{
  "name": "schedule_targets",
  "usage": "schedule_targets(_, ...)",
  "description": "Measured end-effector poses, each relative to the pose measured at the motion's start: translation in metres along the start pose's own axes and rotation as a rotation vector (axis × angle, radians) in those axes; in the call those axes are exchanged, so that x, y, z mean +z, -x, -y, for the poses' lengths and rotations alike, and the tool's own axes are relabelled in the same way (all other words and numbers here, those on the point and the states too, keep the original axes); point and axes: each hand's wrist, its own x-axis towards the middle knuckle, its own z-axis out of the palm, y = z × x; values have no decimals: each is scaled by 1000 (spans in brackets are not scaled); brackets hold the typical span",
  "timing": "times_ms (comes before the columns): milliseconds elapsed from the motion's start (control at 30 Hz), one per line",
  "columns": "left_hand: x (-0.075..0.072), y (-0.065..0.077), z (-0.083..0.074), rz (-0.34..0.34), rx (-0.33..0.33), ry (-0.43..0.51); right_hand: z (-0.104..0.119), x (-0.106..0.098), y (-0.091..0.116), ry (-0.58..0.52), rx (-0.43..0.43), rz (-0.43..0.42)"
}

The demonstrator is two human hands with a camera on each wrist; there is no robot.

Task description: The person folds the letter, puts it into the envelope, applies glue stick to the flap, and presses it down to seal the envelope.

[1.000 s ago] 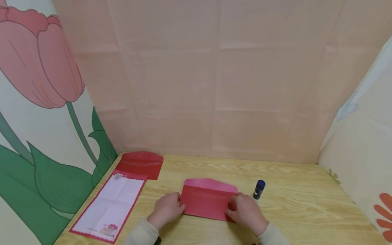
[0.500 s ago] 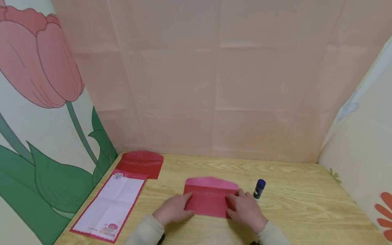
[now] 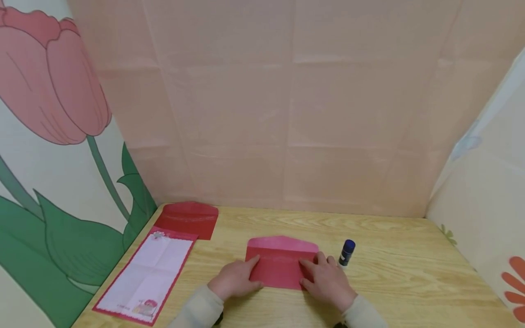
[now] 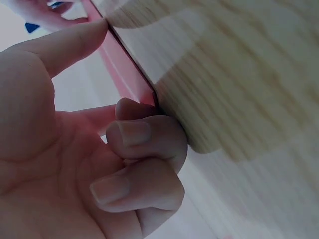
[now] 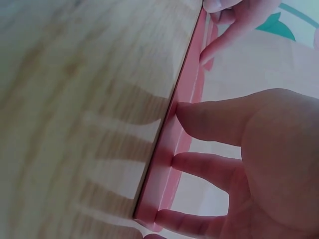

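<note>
A red envelope [image 3: 280, 269] lies flat on the table, its lighter pink flap [image 3: 283, 243] unfolded on the far side. My left hand [image 3: 235, 279] rests at its left end. The thumb touches the near edge and the index finger reaches over the top; in the left wrist view other fingers [image 4: 144, 184] curl beside the envelope's corner. At the right end my right hand [image 3: 329, 281] presses the envelope with spread, fairly straight fingers, seen touching the red paper [image 5: 169, 134] in the right wrist view. What lies under the envelope is hidden.
Beyond my right hand a dark blue glue stick [image 3: 347, 253] stands on the wooden table [image 3: 410, 273]. At the left lie a white letter sheet with a pink border [image 3: 149, 273] and, partly under it, another red envelope [image 3: 188, 221]. A pinkish cloth [image 3: 287, 114] hangs behind.
Both hands have shifted inward over the envelope; the left moved right, with its index finger now on top. The envelope slid slightly away from me. Glue stick and letter sheet stayed put.
</note>
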Motion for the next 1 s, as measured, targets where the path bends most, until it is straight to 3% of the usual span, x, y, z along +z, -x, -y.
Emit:
schedule_targets(600,-2,5,-5,-4,-15,1,4,-4,1,-37,13,17)
schedule_targets(867,-2,6,-6,-11,0,-18,1,-14,3,-172,67,-127)
schedule_targets(1000,-3,6,-6,-6,3,-15,1,-26,4,-218,69,-301)
